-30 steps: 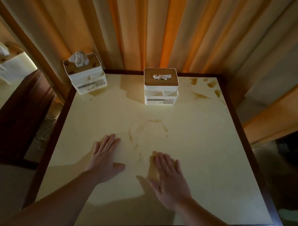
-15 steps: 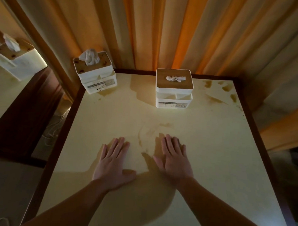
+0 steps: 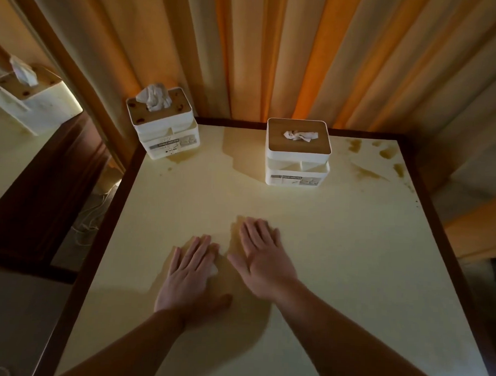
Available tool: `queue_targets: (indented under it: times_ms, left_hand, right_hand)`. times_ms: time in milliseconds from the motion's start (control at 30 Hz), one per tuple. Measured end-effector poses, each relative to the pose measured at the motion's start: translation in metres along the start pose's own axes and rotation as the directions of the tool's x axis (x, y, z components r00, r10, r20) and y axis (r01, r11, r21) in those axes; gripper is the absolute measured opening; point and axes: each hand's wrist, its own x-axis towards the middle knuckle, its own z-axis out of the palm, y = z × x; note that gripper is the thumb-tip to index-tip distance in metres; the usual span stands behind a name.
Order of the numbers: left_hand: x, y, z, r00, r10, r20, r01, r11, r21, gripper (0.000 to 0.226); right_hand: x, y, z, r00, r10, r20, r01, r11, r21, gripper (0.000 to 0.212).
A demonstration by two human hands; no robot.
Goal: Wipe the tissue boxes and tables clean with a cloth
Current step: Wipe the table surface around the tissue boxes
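A cream table (image 3: 352, 249) with a dark wooden rim fills the view. My left hand (image 3: 190, 276) and my right hand (image 3: 266, 259) lie flat on its middle, fingers straight, palms down, holding nothing. Two white tissue boxes with wooden lids stand at the back: one (image 3: 163, 124) on the far left corner, tissue sticking up, with spots on its lid; the other (image 3: 298, 153) near the back centre. Brown stains (image 3: 384, 154) mark the far right corner, and a smaller stain sits under the left box. No cloth is in view.
Orange and beige curtains (image 3: 275, 52) hang right behind the table. To the left, a mirror or second surface shows another tissue box (image 3: 32, 98). A dark wooden cabinet (image 3: 42, 193) and white cables (image 3: 95, 212) lie beside the table's left edge.
Both hands slid forward across the table and came closer together, still flat. The camera moved nearer, so the boxes look lower and bigger.
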Motion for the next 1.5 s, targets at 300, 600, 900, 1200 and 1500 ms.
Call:
queue_targets:
  times_ms: [300, 600, 900, 1200, 1500]
  left_hand:
    - [0.001, -0.007, -0.001, 1.0, 0.029, -0.011, -0.029, 0.997, -0.066, 0.124]
    - [-0.041, -0.04, -0.005, 0.998, 0.058, 0.024, -0.056, 0.996, -0.063, 0.135]
    - [-0.062, -0.029, -0.008, 0.999, 0.001, 0.034, 0.0, 0.999, -0.039, 0.134]
    - [-0.102, -0.028, 0.003, 1.0, -0.011, 0.021, 0.012, 0.999, -0.033, 0.124]
    - [-0.102, -0.014, 0.0, 0.996, -0.084, 0.006, 0.084, 0.996, -0.023, 0.123]
  right_hand:
    - [0.026, 0.04, -0.017, 0.979, 0.166, -0.121, -0.167, 0.986, 0.002, 0.081]
    - [-0.051, 0.005, 0.023, 0.99, -0.135, -0.049, 0.13, 0.988, -0.086, 0.082]
    - [0.002, -0.005, 0.012, 0.997, 0.029, -0.077, -0.033, 0.998, -0.059, 0.08]
    - [-0.128, 0.047, 0.036, 1.0, -0.028, 0.007, 0.029, 0.994, -0.102, 0.078]
    - [-0.109, 0.01, 0.053, 0.994, -0.048, -0.094, 0.042, 0.997, -0.065, 0.069]
